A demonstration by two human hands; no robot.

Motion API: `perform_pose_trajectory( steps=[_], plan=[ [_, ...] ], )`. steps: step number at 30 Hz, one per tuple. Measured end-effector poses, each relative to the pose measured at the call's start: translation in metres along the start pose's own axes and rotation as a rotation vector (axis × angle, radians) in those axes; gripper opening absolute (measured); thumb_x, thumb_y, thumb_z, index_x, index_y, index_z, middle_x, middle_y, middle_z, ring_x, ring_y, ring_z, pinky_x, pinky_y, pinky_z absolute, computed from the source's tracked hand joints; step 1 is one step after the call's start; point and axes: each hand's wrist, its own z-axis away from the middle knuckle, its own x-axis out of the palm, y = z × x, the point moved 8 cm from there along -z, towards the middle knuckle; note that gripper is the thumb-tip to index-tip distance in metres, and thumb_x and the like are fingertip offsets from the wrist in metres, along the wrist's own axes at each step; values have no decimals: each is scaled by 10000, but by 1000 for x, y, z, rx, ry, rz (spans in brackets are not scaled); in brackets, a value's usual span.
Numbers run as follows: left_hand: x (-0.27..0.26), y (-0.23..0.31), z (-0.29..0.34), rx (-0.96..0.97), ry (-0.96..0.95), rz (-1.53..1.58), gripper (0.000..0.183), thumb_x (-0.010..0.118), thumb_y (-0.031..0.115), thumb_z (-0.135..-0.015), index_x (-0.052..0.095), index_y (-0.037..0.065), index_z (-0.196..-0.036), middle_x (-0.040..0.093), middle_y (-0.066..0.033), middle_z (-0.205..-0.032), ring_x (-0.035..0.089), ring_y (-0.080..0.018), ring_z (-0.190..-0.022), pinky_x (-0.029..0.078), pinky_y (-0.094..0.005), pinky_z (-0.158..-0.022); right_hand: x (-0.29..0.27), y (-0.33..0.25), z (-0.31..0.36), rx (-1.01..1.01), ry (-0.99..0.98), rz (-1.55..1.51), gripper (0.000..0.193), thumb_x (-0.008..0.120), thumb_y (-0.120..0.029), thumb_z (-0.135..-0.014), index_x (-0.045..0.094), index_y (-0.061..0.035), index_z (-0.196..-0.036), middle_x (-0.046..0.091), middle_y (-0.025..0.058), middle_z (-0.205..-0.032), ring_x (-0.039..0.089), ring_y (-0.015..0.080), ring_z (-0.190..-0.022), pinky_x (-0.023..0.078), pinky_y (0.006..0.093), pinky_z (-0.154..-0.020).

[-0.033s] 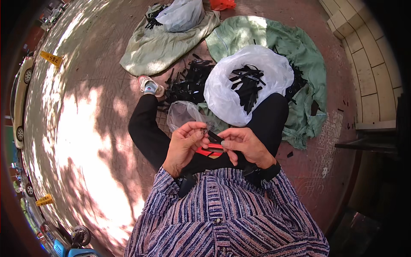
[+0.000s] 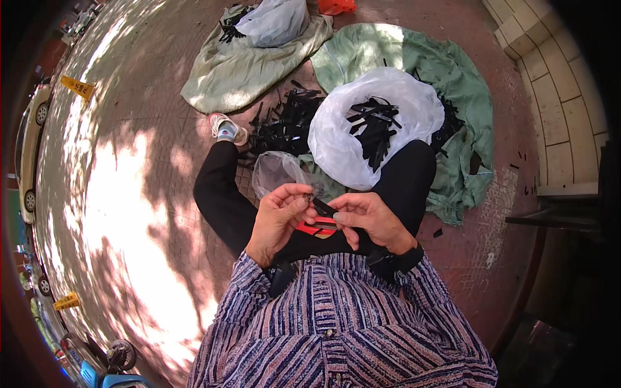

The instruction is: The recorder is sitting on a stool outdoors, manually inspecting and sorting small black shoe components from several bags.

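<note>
Above my lap, a short black strip point(image 2: 325, 207) spans the gap between my hands. My left hand point(image 2: 275, 223) pinches its far end, where a small clear or shiny bit shows, too small to name. The near end is held between the thumb and fingers of my right hand point(image 2: 370, 220). Under the hands a red object point(image 2: 315, 229) rests in my lap, partly hidden. Just beyond lies a crumpled clear plastic bag point(image 2: 272, 173). Between my knees, a white plastic bag point(image 2: 330, 126) with a rolled-open mouth holds several black strips point(image 2: 375, 132).
A heap of black strips point(image 2: 284, 129) lies by my left shoe point(image 2: 228, 128). A green sack point(image 2: 475, 110) spreads under the white bag. Further off, a pale sack point(image 2: 220, 81) carries another white bag point(image 2: 278, 26). A tiled wall point(image 2: 559, 119) stands at right; parked cars line the left.
</note>
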Motion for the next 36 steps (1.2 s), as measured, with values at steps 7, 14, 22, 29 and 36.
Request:
perform_pose_trajectory(
  steps=[7,14,22,29,36],
  plan=[
    [4,-1,4,-31,-47,-201,248,612,22,-796,542,-55,-1021,625,-131,-775,622,-160,-627,524,-252,-576,4,-1,-8,42,-59,16,222,545,-63,-849,505,68,-1023,555,61,-700,524,86,-480,439,210,-408],
    [1,9,7,97,-1,-298,256,643,-17,-756,539,-66,-985,627,-137,-742,622,-165,-606,517,-240,-565,7,-11,-13,43,74,292,160,553,-79,-851,478,28,-944,558,55,-703,524,90,-491,440,198,-431],
    [16,13,10,66,-31,-433,221,637,-50,-758,550,-54,-961,629,-126,-816,629,-141,-661,534,-222,-615,15,-16,-10,17,17,354,139,551,-137,-857,556,0,-834,534,-16,-711,469,18,-637,382,172,-557],
    [9,2,14,101,48,-364,214,663,-32,-740,548,-53,-919,613,-113,-744,613,-151,-596,518,-231,-552,15,-20,-11,-201,112,664,154,567,-149,-829,547,3,-839,524,41,-714,483,94,-604,361,251,-521],
    [10,12,14,435,177,-893,188,679,17,-743,595,-18,-907,625,-55,-798,569,-57,-661,462,-183,-585,44,-39,-8,-544,336,1099,250,645,-199,-765,499,-3,-824,485,129,-784,516,288,-661,415,360,-580]
  ],
)
